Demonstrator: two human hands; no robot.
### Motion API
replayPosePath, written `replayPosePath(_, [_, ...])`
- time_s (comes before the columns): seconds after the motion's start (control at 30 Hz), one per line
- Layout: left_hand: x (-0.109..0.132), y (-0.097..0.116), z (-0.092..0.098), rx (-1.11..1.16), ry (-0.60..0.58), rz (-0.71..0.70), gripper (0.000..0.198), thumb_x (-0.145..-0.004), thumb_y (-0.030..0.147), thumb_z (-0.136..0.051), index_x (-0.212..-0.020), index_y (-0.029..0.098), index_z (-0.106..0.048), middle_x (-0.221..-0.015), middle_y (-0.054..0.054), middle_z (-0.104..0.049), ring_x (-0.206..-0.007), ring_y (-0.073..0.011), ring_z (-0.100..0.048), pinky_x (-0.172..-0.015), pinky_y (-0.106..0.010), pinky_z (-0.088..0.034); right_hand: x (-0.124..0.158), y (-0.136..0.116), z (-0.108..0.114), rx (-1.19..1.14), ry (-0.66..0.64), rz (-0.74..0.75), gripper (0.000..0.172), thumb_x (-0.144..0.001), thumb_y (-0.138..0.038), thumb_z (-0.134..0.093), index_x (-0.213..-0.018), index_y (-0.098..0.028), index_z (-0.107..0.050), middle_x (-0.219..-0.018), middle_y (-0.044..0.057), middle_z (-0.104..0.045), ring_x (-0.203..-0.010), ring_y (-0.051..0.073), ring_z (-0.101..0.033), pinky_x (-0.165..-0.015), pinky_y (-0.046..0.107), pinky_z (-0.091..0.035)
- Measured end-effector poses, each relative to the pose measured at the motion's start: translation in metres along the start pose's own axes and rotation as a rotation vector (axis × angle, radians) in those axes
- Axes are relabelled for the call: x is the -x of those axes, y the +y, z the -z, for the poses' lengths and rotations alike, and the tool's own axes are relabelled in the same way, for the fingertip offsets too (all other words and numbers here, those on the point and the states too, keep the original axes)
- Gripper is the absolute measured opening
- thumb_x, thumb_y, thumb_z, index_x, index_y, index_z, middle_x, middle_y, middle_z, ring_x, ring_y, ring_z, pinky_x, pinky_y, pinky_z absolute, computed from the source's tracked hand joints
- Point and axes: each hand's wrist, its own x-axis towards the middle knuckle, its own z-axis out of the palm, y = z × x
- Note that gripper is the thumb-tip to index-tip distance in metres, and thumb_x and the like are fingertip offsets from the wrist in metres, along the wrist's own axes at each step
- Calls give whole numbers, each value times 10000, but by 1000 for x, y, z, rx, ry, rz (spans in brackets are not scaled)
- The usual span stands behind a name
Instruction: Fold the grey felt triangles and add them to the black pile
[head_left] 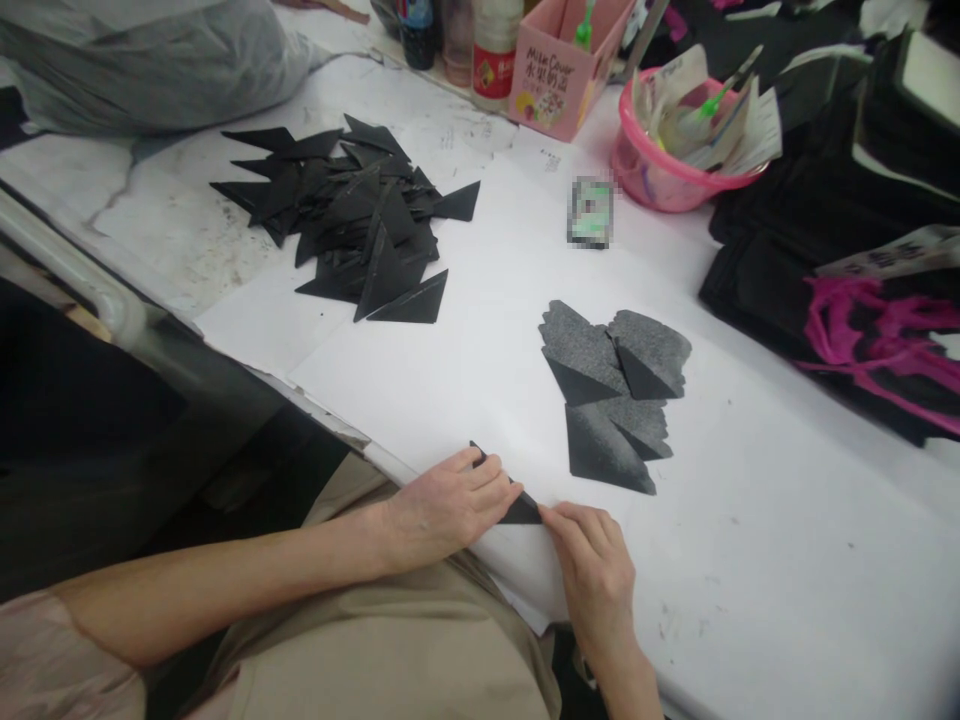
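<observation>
Near the table's front edge lies a black triangular piece [523,514] with a narrow folded-looking strip along its long side. My left hand [450,502] presses on it with bent fingers, covering its middle. The right corner is pinched between the thumb and fingers of my right hand [598,565]. Just beyond my hands, several grey speckled pieces [581,335] with ragged edges and black triangular parts lie close together. Farther back on the left is a loose pile of black triangular pieces [375,220].
White paper [480,370] covers the table. Along the back stand bottles [495,50], a pink box [559,70] and a pink basket [652,170] of papers. Black stacks with magenta strips [862,330] occupy the right. A grey plastic bag [165,70] sits back left.
</observation>
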Motion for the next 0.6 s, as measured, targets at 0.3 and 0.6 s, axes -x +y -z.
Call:
replayPosePath(0.3, [-7,2,0,43,-32,-30,319,-961,125,-447,-1273,104,-509,-1051,-81,-616,-1074,-209,-545,-935,-395,-430,0,-3,1,15,43,-5,243,-895,-64,-546,-1070,-200,-645,-933,42,-631,-861,154,-524,-747,312,-413])
replayPosePath(0.6, [-15,9,-3,76,-42,-41,251,-963,121,-444,-1190,98,-547,-1121,-89,-596,-1071,-187,-536,-928,-351,-414,4,-2,1,10,63,-40,228,-917,-106,-525,-1066,-224,-650,-924,27,-646,-852,147,-556,-759,311,-411])
